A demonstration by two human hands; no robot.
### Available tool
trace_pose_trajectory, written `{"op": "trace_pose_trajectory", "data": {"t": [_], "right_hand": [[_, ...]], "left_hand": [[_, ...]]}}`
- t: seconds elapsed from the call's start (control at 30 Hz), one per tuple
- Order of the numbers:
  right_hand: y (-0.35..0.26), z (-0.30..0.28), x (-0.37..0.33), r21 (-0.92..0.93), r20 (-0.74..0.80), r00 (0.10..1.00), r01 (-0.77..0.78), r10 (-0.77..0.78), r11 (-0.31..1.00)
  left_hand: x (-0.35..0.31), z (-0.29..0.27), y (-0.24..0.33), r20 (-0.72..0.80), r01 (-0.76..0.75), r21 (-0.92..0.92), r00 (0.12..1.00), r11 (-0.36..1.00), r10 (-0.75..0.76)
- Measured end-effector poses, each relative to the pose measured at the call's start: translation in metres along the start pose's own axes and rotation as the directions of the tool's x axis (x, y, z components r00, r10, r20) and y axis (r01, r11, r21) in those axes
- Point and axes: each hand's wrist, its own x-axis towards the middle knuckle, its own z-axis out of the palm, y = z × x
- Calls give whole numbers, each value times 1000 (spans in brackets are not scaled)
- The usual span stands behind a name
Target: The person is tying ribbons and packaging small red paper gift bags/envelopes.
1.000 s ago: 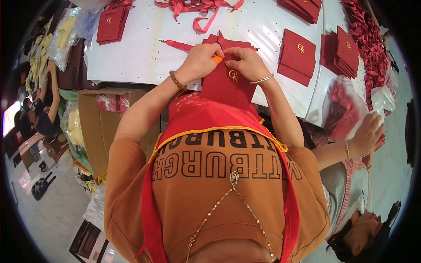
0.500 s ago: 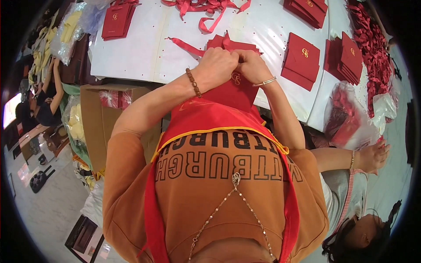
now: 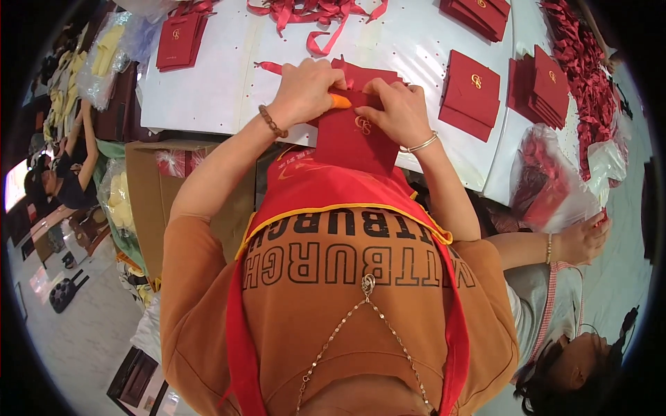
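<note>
A flat red paper bag [image 3: 355, 143] with a gold emblem hangs over the table's near edge against my apron. My left hand [image 3: 306, 93] grips its upper left edge with curled fingers; an orange tip [image 3: 340, 101] shows at the thumb, and I cannot tell whether it is a finger cover or a tool. My right hand [image 3: 401, 114] pinches the upper right edge between thumb and fingers. Behind the hands lie more red bags [image 3: 374, 75], partly hidden. A red ribbon end [image 3: 269, 67] sticks out left of my left hand.
Stacks of red bags lie at the right [image 3: 471, 95], far right [image 3: 541, 87] and far left [image 3: 182, 41]. Loose red ribbons [image 3: 316, 12] are at the back, with a ribbon heap [image 3: 583, 83] rightmost. An open cardboard box [image 3: 154, 208] stands left; a co-worker's hand [image 3: 585, 239] is at right.
My hands have moved apart from where they met at the ribbon, the left one going left and the right one lower. The orange tip and more of the bag's front now show.
</note>
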Motion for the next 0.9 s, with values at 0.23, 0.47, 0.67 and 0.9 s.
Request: {"op": "trace_pose_trajectory", "data": {"t": [0.23,0.47,0.67,0.9], "right_hand": [[2,4,-6,182,-61,997,66,-56,981],[-9,-6,-7,153,-21,997,79,-77,985],[-4,-1,5,159,-37,993,120,-115,980],[-2,13,0,297,-151,965,251,-214,922]], "left_hand": [[36,-14,-16,290,-18,67,957,998,-2],[52,-22,-19,695,439,-441,719,783,-12],[58,-26,-14,772,433,-386,635,814,29],[63,13,-38,526,377,-504,848,777,-71]]}}
